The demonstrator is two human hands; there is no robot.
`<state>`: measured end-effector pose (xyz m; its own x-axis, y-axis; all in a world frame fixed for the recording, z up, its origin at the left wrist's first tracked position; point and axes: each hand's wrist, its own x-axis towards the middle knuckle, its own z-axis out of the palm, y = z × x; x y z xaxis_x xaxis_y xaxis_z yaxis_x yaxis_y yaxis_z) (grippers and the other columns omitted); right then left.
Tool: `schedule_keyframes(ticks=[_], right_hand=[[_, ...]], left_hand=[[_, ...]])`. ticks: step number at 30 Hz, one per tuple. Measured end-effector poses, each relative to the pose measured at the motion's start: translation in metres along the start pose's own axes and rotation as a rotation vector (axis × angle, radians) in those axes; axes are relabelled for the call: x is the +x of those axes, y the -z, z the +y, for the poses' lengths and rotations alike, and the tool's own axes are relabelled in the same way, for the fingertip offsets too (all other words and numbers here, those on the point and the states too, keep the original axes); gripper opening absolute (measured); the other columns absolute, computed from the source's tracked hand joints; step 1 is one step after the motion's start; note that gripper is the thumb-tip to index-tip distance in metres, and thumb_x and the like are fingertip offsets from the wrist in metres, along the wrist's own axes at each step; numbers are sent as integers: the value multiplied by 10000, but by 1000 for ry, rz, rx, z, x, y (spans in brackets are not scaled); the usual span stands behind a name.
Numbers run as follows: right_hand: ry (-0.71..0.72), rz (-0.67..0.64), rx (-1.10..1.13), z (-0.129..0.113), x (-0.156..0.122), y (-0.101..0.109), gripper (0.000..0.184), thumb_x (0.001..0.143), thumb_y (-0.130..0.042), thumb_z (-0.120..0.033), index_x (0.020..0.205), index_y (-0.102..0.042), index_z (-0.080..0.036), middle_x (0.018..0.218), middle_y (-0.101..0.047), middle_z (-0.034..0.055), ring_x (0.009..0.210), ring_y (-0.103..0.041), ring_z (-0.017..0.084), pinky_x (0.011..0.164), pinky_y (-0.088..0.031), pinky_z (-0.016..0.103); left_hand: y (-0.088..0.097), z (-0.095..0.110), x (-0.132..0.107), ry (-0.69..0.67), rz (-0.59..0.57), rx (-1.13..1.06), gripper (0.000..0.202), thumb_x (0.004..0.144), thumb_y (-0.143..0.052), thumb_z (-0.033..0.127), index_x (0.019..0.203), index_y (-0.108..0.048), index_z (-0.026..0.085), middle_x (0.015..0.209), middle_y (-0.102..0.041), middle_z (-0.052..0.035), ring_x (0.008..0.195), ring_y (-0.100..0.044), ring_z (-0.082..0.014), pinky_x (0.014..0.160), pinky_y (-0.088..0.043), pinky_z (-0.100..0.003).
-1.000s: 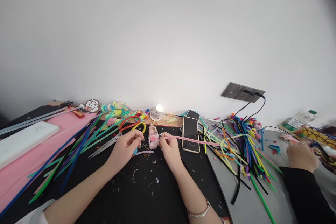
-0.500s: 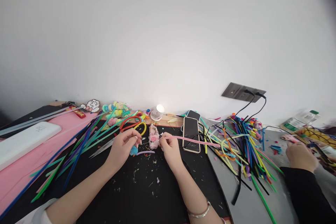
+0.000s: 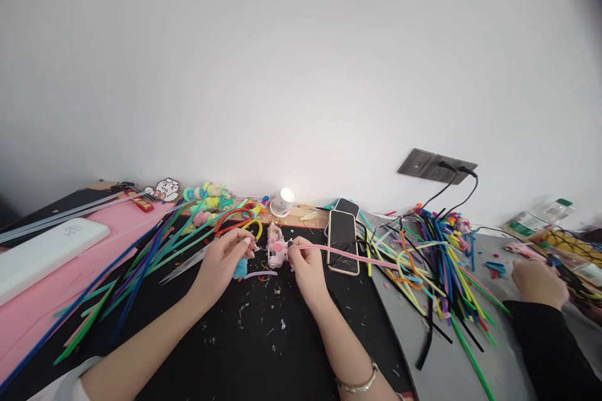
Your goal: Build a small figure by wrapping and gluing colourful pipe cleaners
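My left hand rests on the black mat with its fingers curled near a small blue fuzzy piece; what it pinches is too small to name. My right hand pinches a long pink pipe cleaner at its left end. That end meets a small pink fuzzy figure standing between my hands. A short lilac strip lies just in front of the figure. Scissors with red and yellow handles lie left of my left hand.
Two phones lie right of my right hand. Heaps of coloured pipe cleaners spread at the left and at the right. A white case sits on a pink sheet. Another person's hand works at far right.
My left hand has slid slightly left and lower, uncovering the blue piece. My right hand has shifted a little with the pink pipe cleaner still at the figure.
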<state>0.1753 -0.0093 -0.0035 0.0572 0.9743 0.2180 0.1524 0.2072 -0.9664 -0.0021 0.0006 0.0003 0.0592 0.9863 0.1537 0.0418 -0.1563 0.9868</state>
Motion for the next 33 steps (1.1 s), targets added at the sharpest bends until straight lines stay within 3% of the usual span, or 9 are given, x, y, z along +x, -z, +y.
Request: schedule_keyframes(ticks=[5, 11, 19, 33], right_hand=[[4, 1, 12, 1, 0, 0, 283, 804, -481, -321, 563, -382, -211, 517, -336, -62, 483, -280, 100, 472, -211, 226], [-3, -1, 23, 0, 0, 0, 275, 796, -479, -322, 562, -386, -212, 514, -343, -62, 478, -281, 99, 468, -210, 227], [3, -6, 27, -1, -1, 0, 272, 801, -482, -308, 563, -391, -211, 517, -344, -64, 478, -285, 99, 471, -213, 229], [14, -5, 11, -1, -1, 0, 271, 803, -476, -289, 560, -385, -210, 527, -344, -62, 484, -295, 100, 481, -220, 233]], left_hand=[[-3, -6, 3, -71, 0, 162, 221, 732, -592, 293, 922, -613, 182, 845, -608, -39, 831, -623, -206, 759, -541, -334], [-4, -10, 4, -197, -24, 272, 262, 731, -575, 263, 972, -660, 207, 826, -601, -21, 798, -625, -189, 802, -543, -361], [-1, -6, 2, -191, -2, 325, 107, 715, -628, 288, 756, -676, 201, 773, -665, -38, 718, -629, -194, 702, -542, -325], [1, -13, 4, -184, 79, 274, 116, 717, -675, 317, 728, -679, 201, 797, -693, -40, 762, -657, -207, 727, -539, -317]])
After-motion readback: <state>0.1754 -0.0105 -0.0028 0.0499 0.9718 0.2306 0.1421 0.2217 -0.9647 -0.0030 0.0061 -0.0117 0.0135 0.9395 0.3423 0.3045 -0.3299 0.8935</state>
